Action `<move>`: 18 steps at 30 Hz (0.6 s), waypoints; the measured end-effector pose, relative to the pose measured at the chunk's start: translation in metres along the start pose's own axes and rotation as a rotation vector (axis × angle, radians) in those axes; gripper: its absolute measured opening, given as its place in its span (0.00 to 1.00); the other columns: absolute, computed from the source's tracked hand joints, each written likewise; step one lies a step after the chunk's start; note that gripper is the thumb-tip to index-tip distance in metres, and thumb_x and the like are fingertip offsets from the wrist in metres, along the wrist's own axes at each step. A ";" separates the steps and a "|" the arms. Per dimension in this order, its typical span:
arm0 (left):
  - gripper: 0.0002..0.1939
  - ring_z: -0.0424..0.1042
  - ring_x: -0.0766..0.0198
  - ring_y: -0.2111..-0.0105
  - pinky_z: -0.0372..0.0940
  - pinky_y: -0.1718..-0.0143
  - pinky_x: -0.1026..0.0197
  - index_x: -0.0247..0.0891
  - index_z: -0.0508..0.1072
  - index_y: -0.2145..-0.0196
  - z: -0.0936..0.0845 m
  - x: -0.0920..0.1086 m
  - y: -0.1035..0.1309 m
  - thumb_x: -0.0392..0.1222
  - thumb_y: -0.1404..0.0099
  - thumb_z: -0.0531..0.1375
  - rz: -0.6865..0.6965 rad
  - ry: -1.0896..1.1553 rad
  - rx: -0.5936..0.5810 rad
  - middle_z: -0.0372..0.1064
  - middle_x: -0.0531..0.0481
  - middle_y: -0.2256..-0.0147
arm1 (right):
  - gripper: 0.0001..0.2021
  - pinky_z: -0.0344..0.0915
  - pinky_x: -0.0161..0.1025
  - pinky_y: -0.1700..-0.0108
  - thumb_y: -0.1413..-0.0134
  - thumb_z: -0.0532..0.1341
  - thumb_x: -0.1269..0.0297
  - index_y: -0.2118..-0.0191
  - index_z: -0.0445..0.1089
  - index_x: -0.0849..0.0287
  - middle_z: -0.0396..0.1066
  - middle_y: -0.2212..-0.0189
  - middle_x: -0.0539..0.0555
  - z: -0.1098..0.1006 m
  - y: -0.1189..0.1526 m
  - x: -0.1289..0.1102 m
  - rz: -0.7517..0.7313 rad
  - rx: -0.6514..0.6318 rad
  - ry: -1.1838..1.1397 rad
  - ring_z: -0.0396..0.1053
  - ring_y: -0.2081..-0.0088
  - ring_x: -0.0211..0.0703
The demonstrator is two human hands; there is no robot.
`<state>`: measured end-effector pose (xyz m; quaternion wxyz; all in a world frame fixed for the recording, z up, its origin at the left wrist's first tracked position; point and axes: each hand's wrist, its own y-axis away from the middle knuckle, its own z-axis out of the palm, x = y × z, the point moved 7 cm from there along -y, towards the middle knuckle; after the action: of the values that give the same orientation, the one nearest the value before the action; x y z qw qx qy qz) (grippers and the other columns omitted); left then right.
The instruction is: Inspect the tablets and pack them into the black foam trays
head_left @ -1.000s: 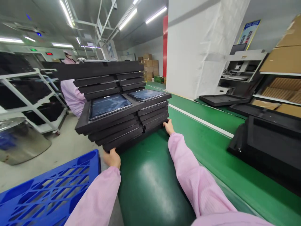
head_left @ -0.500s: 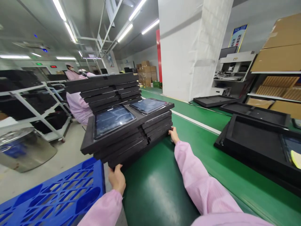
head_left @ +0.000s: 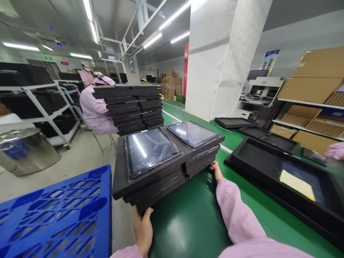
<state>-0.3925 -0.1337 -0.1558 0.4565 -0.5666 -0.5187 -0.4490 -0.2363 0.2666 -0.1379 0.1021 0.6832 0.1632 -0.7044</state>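
Observation:
My left hand (head_left: 143, 226) grips the near left bottom corner of a stack of black foam trays (head_left: 158, 186), its thumb at the front and fingers underneath. At the right end, my right hand (head_left: 216, 171) is closed on the bottom corner of the same stack; part of its fingers is hidden. Two tablet screens lie face up on the top tray: a dark left screen (head_left: 152, 150) and a right screen (head_left: 192, 133) with pale reflections. The stack sits at a slant over the green work surface (head_left: 185, 222); whether it touches is unclear.
Behind stands another stack of black trays (head_left: 129, 109). Open black trays (head_left: 252, 157) line the right side, one holding a screen with a yellow-edged sheet (head_left: 297, 183). A blue plastic pallet (head_left: 103, 200) lies lower left, near a metal drum (head_left: 29, 150). Seated and standing workers are beyond.
The held stack has come nearer and to the right in view, with both hands moving along on it. A gap now shows between it and the stack behind. A pink sleeve has appeared at right.

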 end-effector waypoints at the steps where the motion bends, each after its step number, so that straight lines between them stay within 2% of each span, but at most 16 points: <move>1: 0.04 0.77 0.41 0.55 0.73 0.51 0.43 0.52 0.68 0.77 -0.002 -0.001 0.013 0.50 0.51 0.55 -0.005 -0.002 -0.008 0.76 0.48 0.68 | 0.16 0.74 0.51 0.51 0.34 0.62 0.58 0.45 0.69 0.59 0.70 0.47 0.58 -0.013 0.007 0.000 0.010 0.001 0.008 0.73 0.51 0.50; 5: 0.06 0.77 0.42 0.58 0.73 0.53 0.42 0.52 0.68 0.73 -0.009 -0.003 0.065 0.50 0.51 0.56 -0.057 0.001 -0.051 0.77 0.48 0.65 | 0.16 0.73 0.51 0.51 0.34 0.62 0.58 0.45 0.69 0.60 0.70 0.47 0.58 -0.061 0.035 0.005 0.040 -0.009 0.031 0.73 0.51 0.49; 10: 0.15 0.76 0.42 0.54 0.71 0.48 0.44 0.50 0.72 0.64 -0.016 -0.017 0.117 0.50 0.51 0.57 -0.090 0.033 -0.067 0.77 0.48 0.62 | 0.16 0.73 0.51 0.50 0.33 0.62 0.58 0.45 0.69 0.59 0.70 0.47 0.58 -0.108 0.063 0.011 0.085 -0.013 0.056 0.73 0.51 0.50; 15: 0.25 0.74 0.41 0.48 0.68 0.43 0.43 0.53 0.71 0.50 -0.016 -0.022 0.149 0.49 0.47 0.56 -0.034 0.099 -0.101 0.76 0.48 0.58 | 0.16 0.73 0.51 0.50 0.34 0.63 0.58 0.45 0.68 0.60 0.70 0.47 0.58 -0.129 0.087 -0.002 0.099 -0.016 0.051 0.73 0.51 0.50; 18: 0.31 0.68 0.44 0.40 0.63 0.37 0.45 0.56 0.67 0.41 -0.016 -0.021 0.154 0.49 0.44 0.54 0.019 0.048 -0.149 0.75 0.48 0.48 | 0.16 0.74 0.51 0.51 0.34 0.63 0.59 0.45 0.69 0.60 0.71 0.48 0.58 -0.134 0.095 -0.022 0.084 -0.015 0.031 0.73 0.52 0.49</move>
<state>-0.2406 -0.1596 -0.1815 0.4297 -0.5930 -0.4674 -0.4953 -0.0758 0.2265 -0.1265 0.1341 0.6993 0.1412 -0.6878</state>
